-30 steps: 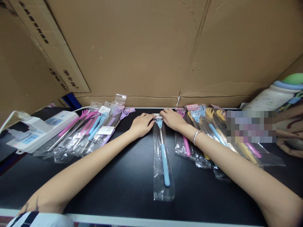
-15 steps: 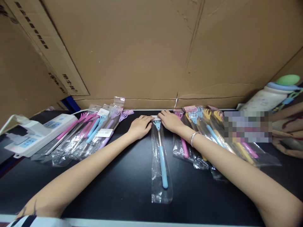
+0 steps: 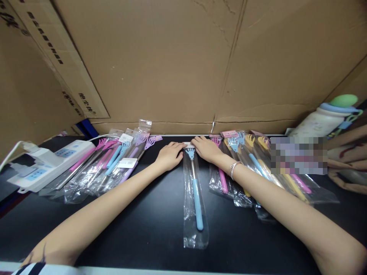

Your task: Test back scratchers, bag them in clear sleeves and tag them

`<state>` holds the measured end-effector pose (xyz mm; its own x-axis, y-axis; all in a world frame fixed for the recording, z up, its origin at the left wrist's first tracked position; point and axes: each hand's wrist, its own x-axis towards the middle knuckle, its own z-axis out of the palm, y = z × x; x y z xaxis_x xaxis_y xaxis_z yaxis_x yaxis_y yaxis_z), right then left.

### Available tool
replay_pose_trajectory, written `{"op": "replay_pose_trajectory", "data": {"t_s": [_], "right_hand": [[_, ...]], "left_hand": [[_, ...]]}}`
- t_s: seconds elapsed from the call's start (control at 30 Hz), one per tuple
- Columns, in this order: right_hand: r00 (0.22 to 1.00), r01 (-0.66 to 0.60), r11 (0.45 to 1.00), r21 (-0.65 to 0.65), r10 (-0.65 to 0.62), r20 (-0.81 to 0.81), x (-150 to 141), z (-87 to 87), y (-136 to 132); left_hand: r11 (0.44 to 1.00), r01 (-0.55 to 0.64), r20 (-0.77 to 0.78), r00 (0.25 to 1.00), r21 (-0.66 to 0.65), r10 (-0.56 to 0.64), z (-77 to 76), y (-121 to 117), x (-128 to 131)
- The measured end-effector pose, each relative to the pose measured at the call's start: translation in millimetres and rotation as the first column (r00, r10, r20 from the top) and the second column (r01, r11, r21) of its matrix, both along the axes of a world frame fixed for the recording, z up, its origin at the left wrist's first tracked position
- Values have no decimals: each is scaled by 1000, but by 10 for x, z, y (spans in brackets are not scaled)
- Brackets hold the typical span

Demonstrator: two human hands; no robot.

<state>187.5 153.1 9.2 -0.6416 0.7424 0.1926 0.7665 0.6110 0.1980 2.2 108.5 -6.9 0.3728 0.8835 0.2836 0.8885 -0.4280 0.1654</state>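
A blue back scratcher (image 3: 197, 206) lies upright in the view, inside a clear plastic bag (image 3: 189, 238) on the black table. Its hand-shaped head points away from me, and a small white label (image 3: 188, 145) shows at the bag's top end. My left hand (image 3: 170, 156) has its fingertips closed on the top left corner of the bag. From the other side my right hand (image 3: 207, 148), with a bracelet on the wrist, holds the top right corner. The undersides of my fingers are hidden.
Bagged back scratchers in several colours lie at left (image 3: 114, 164) and right (image 3: 255, 164), the right pile partly under my forearm. A white power strip (image 3: 51, 164) sits far left. A bottle (image 3: 321, 120) stands back right; cardboard (image 3: 172, 68) walls the rear.
The whole view has shifted slightly, with the scene a little lower in the frame. My hands stay at the bag's top end, and the bagged back scratcher lies in the same place.
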Motion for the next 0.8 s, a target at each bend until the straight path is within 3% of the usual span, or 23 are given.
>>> {"op": "replay_pose_trajectory", "data": {"t_s": [0.33,0.5,0.63,0.73,0.8], "right_hand": [[992,23,998,-58,-15,128,49,248,-102],[984,58,998,-5,-56,171,73,419,-311],[974,-126,992,-20,128,187,-25,590,-563],[933,-311,945,-100,323,158,-142,659,-782],[917,-340,923,-180,368,152,-213,660,-920]], "left_hand": [[1000,-8,-4,1000,-4,8,17,-6,-5],[1000,-1,-7,1000,-9,1,11,8,-10],[1000,6,-6,1000,-9,-6,17,5,-13],[1000,16,-7,1000,-12,-17,26,0,-12],[1000,21,-9,1000,-8,-21,29,0,-8]]}}
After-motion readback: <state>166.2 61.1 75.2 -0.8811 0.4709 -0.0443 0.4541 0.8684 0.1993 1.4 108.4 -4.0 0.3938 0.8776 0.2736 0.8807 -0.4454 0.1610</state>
